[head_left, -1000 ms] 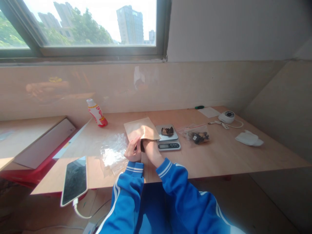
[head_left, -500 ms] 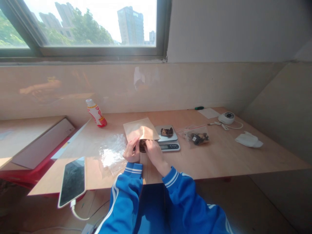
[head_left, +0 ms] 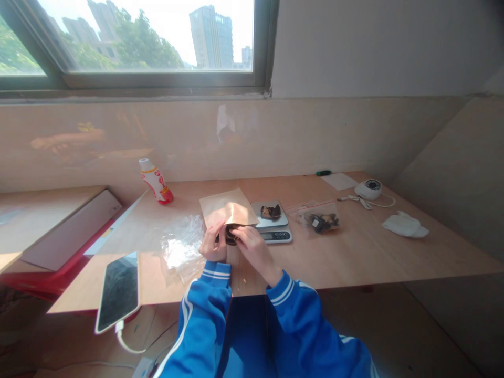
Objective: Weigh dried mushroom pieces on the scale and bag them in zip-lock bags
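Note:
A brown paper bag [head_left: 228,205] lies near the table's middle, its mouth toward me. My left hand [head_left: 213,242] grips the left side of that mouth. At its right side are the bent fingers of my right hand [head_left: 252,247], pressed near a dark dried piece [head_left: 231,234] in the opening; what they pinch is too small to make out. Right of the bag, a digital scale [head_left: 279,234] carries dark brown dried pieces [head_left: 270,211]. A clear zip bag [head_left: 321,220] with more dark pieces lies beside the scale.
Crumpled clear plastic [head_left: 183,244] lies left of my left hand. A phone [head_left: 118,291] with a cable overhangs the front left edge. A bottle [head_left: 156,182] stands at the back left. On the right are a white round device [head_left: 369,189] and a white tissue [head_left: 405,226].
My right hand has shifted slightly right and down, and its fingers have moved at the bag's mouth, showing more of the dark piece. The left hand stays in place.

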Available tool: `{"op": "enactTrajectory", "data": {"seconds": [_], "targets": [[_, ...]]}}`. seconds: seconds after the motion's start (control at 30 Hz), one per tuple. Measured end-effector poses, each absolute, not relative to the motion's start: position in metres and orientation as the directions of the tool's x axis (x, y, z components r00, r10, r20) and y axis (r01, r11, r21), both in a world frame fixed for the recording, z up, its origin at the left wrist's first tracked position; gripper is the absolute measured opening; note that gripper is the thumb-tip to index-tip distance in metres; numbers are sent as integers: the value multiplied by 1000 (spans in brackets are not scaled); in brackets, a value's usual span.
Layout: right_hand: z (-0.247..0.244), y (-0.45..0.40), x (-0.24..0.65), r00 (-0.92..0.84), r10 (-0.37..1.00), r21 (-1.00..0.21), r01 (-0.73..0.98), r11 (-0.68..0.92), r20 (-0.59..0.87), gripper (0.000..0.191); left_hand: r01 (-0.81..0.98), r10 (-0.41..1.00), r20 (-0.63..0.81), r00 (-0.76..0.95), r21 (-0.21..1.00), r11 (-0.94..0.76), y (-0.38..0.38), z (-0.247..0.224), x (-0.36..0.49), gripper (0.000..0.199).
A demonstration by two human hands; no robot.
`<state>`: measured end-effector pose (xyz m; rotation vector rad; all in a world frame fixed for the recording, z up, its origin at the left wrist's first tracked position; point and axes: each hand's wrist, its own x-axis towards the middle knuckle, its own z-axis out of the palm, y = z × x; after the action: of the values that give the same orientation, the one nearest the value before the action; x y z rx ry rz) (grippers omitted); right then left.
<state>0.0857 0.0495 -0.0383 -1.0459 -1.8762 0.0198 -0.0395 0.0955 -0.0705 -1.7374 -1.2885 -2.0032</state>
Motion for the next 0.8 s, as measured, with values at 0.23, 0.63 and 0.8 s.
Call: {"op": "enactTrajectory", "data": {"seconds": [0.23, 0.63, 0.8], "targets": [[-30, 18, 112, -2, 668, -594, 457, 662, 744, 31, 650, 389, 874, -290, 478, -590, 94, -69, -40, 16], [-41, 76, 186, 183, 818, -719, 604, 343, 545, 33, 656, 386, 862, -328, 503, -563, 90, -62, -38, 15], [-45, 88, 185, 90, 854, -700, 620, 355, 513, 43, 651, 405, 849, -340, 523, -550, 89, -61, -38, 14]]}}
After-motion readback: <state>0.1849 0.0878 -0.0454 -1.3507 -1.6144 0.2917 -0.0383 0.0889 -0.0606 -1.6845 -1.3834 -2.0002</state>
